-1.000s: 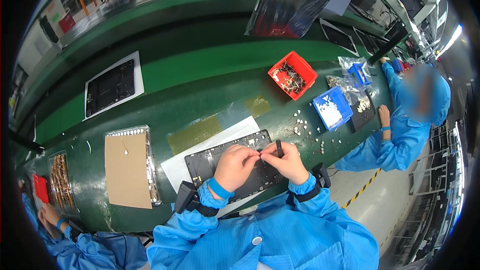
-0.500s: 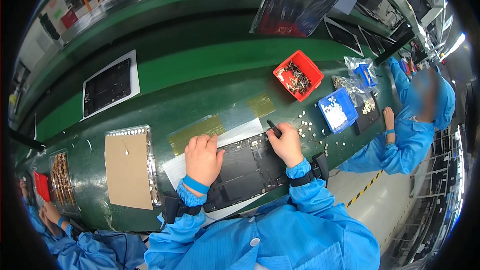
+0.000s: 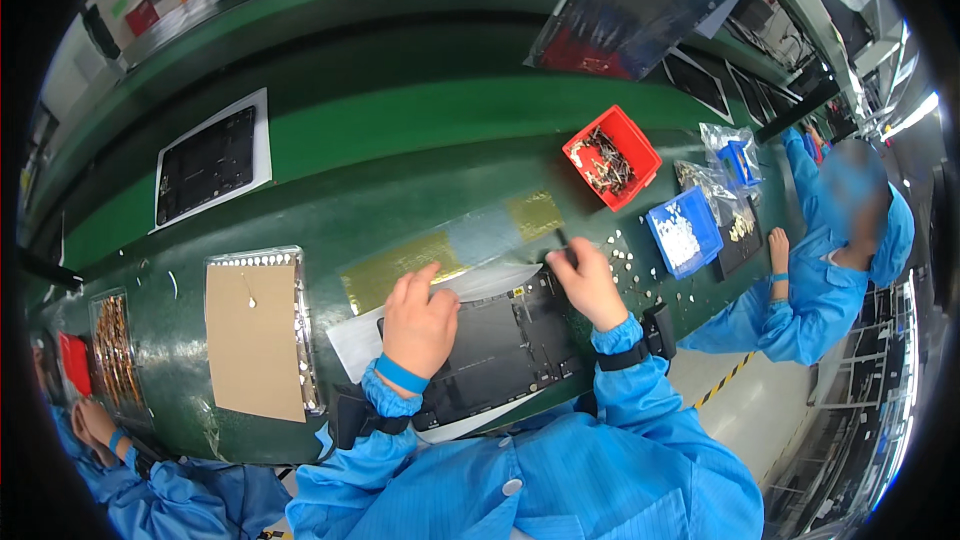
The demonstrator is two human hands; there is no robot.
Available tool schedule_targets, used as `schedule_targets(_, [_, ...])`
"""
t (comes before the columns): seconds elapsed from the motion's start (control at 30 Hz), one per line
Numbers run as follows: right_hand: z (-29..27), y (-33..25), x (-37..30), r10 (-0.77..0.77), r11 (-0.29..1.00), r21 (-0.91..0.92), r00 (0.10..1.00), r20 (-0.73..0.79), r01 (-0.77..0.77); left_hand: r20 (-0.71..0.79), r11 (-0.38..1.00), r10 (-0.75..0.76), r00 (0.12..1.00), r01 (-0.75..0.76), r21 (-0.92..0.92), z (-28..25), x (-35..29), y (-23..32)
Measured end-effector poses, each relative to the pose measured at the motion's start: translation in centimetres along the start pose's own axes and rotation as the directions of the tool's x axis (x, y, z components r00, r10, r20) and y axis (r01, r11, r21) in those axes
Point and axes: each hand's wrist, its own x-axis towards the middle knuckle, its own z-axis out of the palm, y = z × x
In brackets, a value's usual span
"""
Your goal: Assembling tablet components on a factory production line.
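A flat black electronics panel (image 3: 485, 350) lies on a white sheet (image 3: 352, 345) in front of me. My left hand (image 3: 420, 325) is over the panel's upper left corner, fingers apart, with nothing seen in it; whether it touches the panel or the sheet I cannot tell. My right hand (image 3: 592, 285) is closed around a slim black pen-like tool (image 3: 564, 241), at the panel's upper right corner. The tool's lower end is hidden by the fingers. Just beyond the panel, yellowish and clear film strips (image 3: 400, 268) lie on the green bench.
Small white pieces (image 3: 622, 255) lie scattered right of my right hand. A red bin (image 3: 640, 180) and a blue bin (image 3: 712, 248) hold small parts. A brown board (image 3: 255, 350) rests on a clear tray at left. People in blue work at both sides.
My left hand's fingers have spread and lifted at the panel's upper edge. My right hand has drawn slightly outward from the panel with the tool. The whole view has shifted a little.
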Motion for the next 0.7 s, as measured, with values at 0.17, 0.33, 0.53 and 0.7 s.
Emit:
schedule_targets(0.17, [-0.2, -2.8, -0.1, -0.262, 0.873, 0.353, 0.935, -0.241, 0.336, 0.049, 1.000, 0.015, 0.999, -0.016, 0.015, 0.0, -0.3, 0.2])
schedule_targets(0.33, [3.0, -4.6, 0.7, -0.131, 0.613, 0.790, 0.986, 0.106, -0.004, 0.052, 0.995, 0.105, 0.993, -0.104, -0.007, -0.1, -0.3, 0.2])
schedule_targets(0.53, [5.4, -2.5, 1.0, -0.157, 0.724, 0.689, 0.980, 0.125, 0.028, 0.091, 0.997, 0.068, 0.994, -0.064, -0.041, 0.5, -0.7, -0.1])
schedule_targets(0.7, [5.1, -3.7, 0.7, -0.206, 0.855, 0.501, 0.975, 0.084, 0.137, 0.120, 0.998, 0.050, 0.992, -0.046, -0.040, 0.5, -0.8, -0.3])
